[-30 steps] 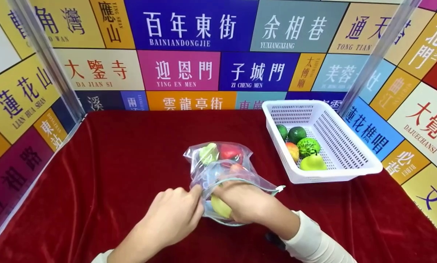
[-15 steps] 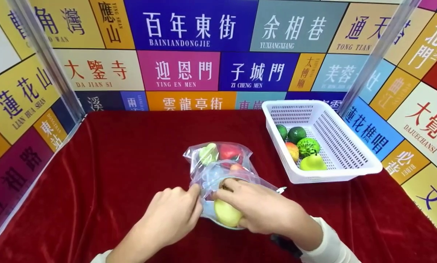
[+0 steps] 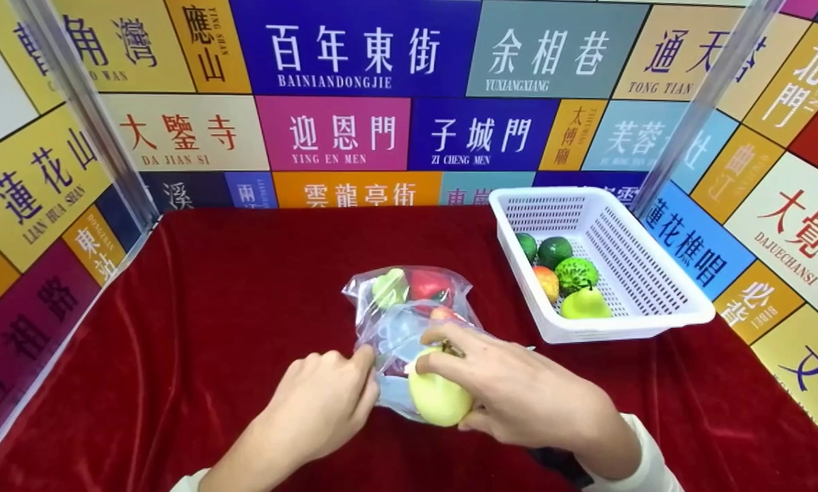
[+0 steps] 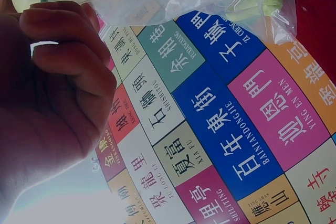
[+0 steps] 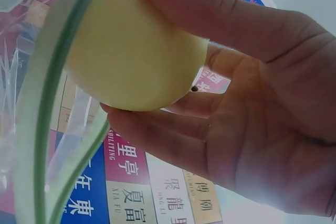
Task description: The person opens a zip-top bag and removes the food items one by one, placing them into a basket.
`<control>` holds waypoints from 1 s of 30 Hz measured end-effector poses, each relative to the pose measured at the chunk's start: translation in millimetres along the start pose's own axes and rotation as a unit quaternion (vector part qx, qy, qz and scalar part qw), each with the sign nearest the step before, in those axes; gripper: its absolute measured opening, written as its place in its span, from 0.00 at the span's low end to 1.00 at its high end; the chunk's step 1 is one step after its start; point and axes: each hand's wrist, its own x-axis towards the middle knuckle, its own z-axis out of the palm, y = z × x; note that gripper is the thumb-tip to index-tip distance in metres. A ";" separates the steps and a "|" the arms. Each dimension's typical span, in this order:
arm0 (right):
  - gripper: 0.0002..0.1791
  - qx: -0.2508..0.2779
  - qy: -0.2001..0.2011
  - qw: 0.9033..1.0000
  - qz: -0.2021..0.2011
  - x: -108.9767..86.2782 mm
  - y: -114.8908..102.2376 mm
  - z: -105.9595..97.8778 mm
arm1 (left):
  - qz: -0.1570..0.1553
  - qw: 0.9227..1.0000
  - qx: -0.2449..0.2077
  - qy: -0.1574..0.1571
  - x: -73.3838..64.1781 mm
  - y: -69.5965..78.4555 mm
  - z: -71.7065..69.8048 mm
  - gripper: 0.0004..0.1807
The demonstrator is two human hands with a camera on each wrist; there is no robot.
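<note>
A clear zip bag (image 3: 395, 328) with a green-edged mouth lies on the red cloth. Through its film show a red pepper-like piece (image 3: 430, 284), a pale green piece (image 3: 389, 287) and an orange-red piece (image 3: 443, 313). My left hand (image 3: 323, 396) pinches the bag's left rim. My right hand (image 3: 518, 393) grips a round yellow-green apple (image 3: 441, 393) with a dark stem, fingers over its top and thumb beneath. In the right wrist view the green zip edge (image 5: 50, 103) crosses in front of part of the apple, which sits at the bag's mouth.
To the right stands a white perforated basket (image 3: 661, 266). It holds a green pear (image 3: 586, 303), a bumpy green fruit (image 3: 577, 275), a red-yellow fruit (image 3: 546, 283) and dark green fruits (image 3: 555, 252). Sign-patterned panels (image 3: 354, 133) and metal posts (image 3: 108, 116) border the red cloth (image 3: 258, 273).
My right hand has drawn back toward the lower right, bringing the apple from inside the bag to its mouth. The left hand stays at the rim; the basket is unchanged.
</note>
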 end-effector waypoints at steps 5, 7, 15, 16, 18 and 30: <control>0.33 0.024 0.012 1.000 0.005 -0.8 3.0 -5.0 | -0.002 1.000 -0.004 -0.006 1.5 0.2 -0.4 0.09; 0.34 0.030 0.016 0.999 0.010 -1.6 4.9 -7.3 | -0.001 1.000 -0.006 -0.005 1.9 0.4 -0.4 0.09; 0.37 0.048 0.019 0.999 0.012 -3.7 8.7 -14.7 | 0.002 1.000 -0.005 -0.003 1.3 -0.6 -0.8 0.09; 0.37 0.055 0.021 0.998 0.012 -3.3 9.2 -16.0 | 0.003 1.000 -0.004 -0.002 1.2 -0.9 -0.9 0.09; 0.36 0.065 0.023 0.998 0.010 -2.4 10.6 -19.6 | 0.004 1.000 -0.003 -0.001 1.1 -1.3 -0.8 0.09; 0.34 0.014 0.016 0.998 0.061 18.0 54.1 -74.4 | -0.001 1.000 0.001 0.006 0.9 -2.5 -1.5 0.10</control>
